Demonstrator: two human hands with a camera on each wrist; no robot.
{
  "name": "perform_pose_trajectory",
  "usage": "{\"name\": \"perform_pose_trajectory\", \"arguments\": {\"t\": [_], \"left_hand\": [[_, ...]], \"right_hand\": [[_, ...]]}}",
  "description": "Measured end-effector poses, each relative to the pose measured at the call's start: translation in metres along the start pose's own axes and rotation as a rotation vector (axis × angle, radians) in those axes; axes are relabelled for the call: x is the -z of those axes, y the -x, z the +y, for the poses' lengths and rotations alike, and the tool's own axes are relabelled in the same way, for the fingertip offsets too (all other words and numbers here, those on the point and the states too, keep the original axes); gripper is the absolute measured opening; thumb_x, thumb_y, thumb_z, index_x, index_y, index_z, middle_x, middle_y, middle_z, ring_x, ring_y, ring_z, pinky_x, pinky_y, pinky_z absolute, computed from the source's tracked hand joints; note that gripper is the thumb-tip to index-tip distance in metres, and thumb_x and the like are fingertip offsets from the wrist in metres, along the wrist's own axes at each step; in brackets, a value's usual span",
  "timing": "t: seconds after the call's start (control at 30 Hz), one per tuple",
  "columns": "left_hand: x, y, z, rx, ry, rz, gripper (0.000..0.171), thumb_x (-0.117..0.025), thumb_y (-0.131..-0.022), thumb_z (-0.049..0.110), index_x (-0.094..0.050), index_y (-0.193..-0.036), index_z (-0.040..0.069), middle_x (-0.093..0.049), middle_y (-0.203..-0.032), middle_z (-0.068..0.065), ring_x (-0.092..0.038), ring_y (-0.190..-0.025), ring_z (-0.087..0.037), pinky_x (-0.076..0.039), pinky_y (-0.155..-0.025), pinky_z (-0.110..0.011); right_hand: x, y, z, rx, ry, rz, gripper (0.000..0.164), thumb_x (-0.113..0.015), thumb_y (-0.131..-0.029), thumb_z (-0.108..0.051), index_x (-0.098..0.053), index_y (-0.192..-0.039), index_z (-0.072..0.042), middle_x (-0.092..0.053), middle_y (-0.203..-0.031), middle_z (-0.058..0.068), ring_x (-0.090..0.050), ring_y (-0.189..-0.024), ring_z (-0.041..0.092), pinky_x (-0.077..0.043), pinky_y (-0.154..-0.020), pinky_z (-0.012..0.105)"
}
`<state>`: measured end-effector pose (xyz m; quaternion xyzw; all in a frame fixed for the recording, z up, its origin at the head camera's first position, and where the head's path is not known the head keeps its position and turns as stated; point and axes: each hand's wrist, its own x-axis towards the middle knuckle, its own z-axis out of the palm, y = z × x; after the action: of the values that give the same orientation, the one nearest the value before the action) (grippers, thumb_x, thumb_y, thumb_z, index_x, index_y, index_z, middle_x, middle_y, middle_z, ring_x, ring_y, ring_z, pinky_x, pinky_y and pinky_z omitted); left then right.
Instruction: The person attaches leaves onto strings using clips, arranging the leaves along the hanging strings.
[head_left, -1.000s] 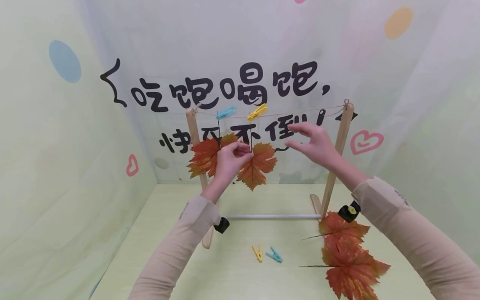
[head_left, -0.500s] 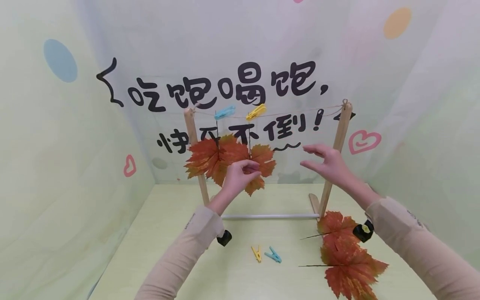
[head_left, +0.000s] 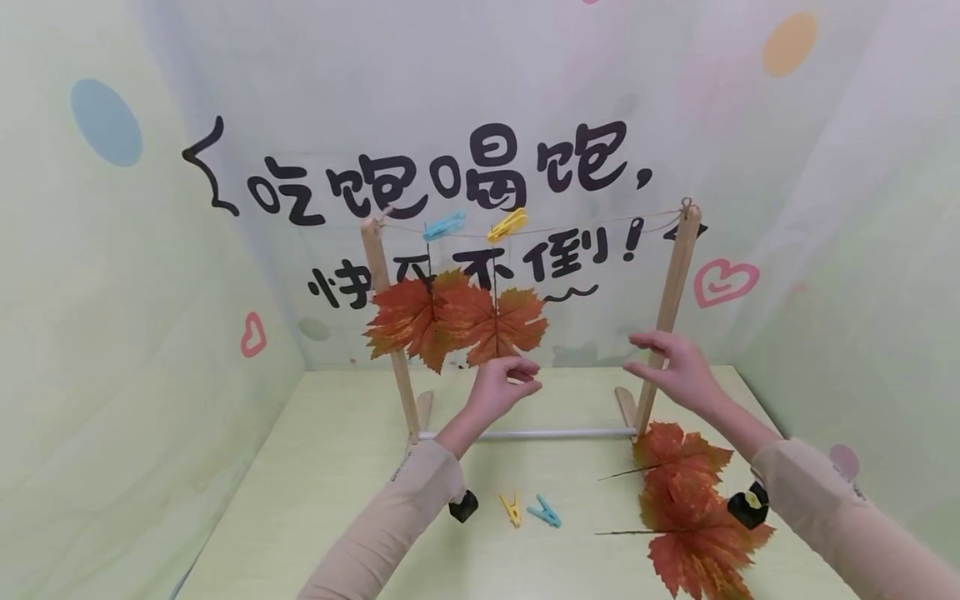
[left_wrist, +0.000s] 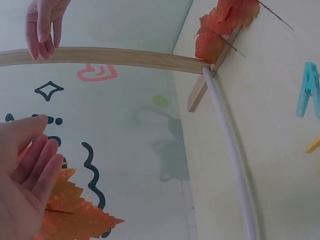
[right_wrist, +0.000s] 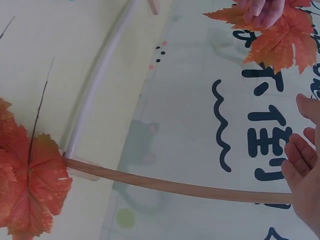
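Observation:
Two orange-red artificial leaves hang by their dark stems from a string: the left leaf under a blue clothespin, the right leaf under a yellow clothespin. Just below the right leaf is my left hand, fingers loosely bent and holding nothing. In the left wrist view that leaf shows behind the fingers. My right hand is in front of the right wooden post, thumb and fingers apart, with nothing between them.
On the table lie a yellow clothespin and a blue clothespin. Several overlapping leaves lie at the right, stems pointing left. A white rod joins the bases of the left post and right post.
Both hands have moved down and to the right, the left hand coming away from the right hanging leaf. The hanging leaves stay clipped on the string.

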<state>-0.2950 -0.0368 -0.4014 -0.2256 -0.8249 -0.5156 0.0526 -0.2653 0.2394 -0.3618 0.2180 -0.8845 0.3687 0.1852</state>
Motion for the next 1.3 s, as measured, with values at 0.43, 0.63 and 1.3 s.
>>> {"name": "perform_pose_trajectory", "arguments": {"t": [0.43,0.63,1.3], "left_hand": [[-0.056,0.018,-0.014,0.027,-0.017,-0.108,0.023,-0.073,-0.076,0.010,-0.068,-0.098,0.005,-0.068,-0.091,-0.006,-0.064,-0.079,-0.014,-0.049,-0.067,-0.018],[-0.082,0.023,-0.022,0.059,0.012,-0.150,0.023,-0.073,-0.076,0.011,-0.067,-0.098,0.004,-0.067,-0.092,-0.009,-0.063,-0.077,-0.010,-0.049,-0.067,-0.017],[-0.148,0.065,-0.058,0.106,0.042,-0.251,0.018,-0.069,-0.079,0.011,-0.067,-0.091,-0.002,-0.068,-0.079,-0.004,-0.060,-0.067,-0.003,-0.046,-0.061,-0.013]], "right_hand": [[-0.019,0.052,0.037,-0.154,0.008,-0.039,0.040,-0.070,-0.079,-0.011,-0.058,-0.113,0.005,-0.061,-0.108,0.022,-0.055,-0.100,0.036,-0.044,-0.086,0.052],[-0.025,0.075,0.049,-0.212,-0.006,-0.024,0.038,-0.068,-0.080,-0.006,-0.057,-0.113,0.007,-0.060,-0.108,0.024,-0.054,-0.098,0.037,-0.043,-0.084,0.054],[-0.047,0.118,0.074,-0.365,-0.060,-0.049,0.043,-0.068,-0.081,-0.017,-0.056,-0.116,0.004,-0.060,-0.105,0.021,-0.059,-0.089,0.030,-0.053,-0.071,0.031]]}}
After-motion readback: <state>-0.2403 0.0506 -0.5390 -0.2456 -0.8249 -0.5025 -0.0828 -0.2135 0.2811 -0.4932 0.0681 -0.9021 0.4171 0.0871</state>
